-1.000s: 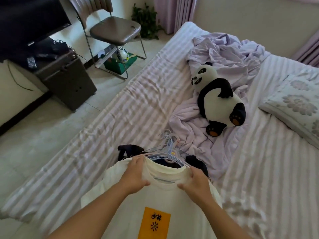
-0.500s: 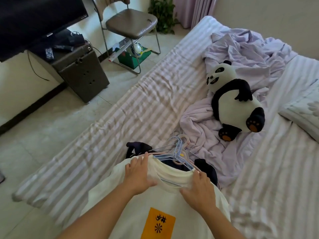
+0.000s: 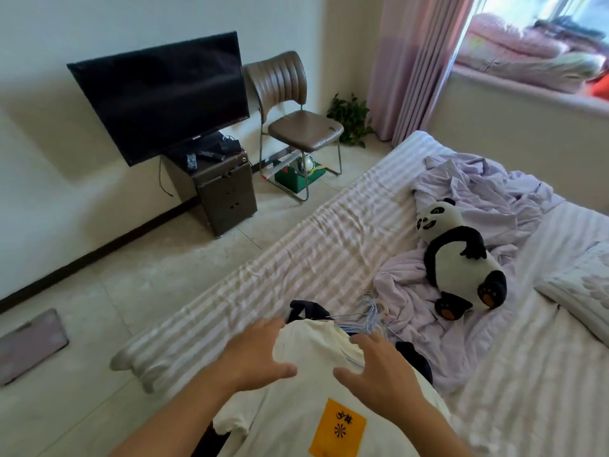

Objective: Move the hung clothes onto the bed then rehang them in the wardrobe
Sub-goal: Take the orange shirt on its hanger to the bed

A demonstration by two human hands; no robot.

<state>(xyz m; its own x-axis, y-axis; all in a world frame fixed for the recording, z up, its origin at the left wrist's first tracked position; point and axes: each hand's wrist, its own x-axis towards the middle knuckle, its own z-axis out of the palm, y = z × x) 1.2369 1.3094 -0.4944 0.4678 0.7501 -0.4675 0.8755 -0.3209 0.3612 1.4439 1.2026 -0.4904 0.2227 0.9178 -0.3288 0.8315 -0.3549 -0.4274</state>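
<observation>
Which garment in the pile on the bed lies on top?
The cream T-shirt with the orange patch lies on top; the dark garments only peek out from under it beside the hangers.

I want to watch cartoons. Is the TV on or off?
It looks off. The TV on the wall shows a plain dark screen, with no picture or glow on it.

Cream T-shirt point(image 3: 329, 400): soft matt cloth, smooth orange printed patch. Hangers point(image 3: 369, 316): thin pale-blue wire, slight sheen. Bed point(image 3: 329, 245): striped cloth sheet, matt, rippled. Lilac blanket point(image 3: 494, 199): crumpled thin cloth. Panda toy point(image 3: 461, 255): fuzzy plush. Chair point(image 3: 296, 127): brown leather-like seat, chromed metal legs. TV point(image 3: 164, 94): dark glossy screen. Floor point(image 3: 131, 275): smooth pale tile.
</observation>
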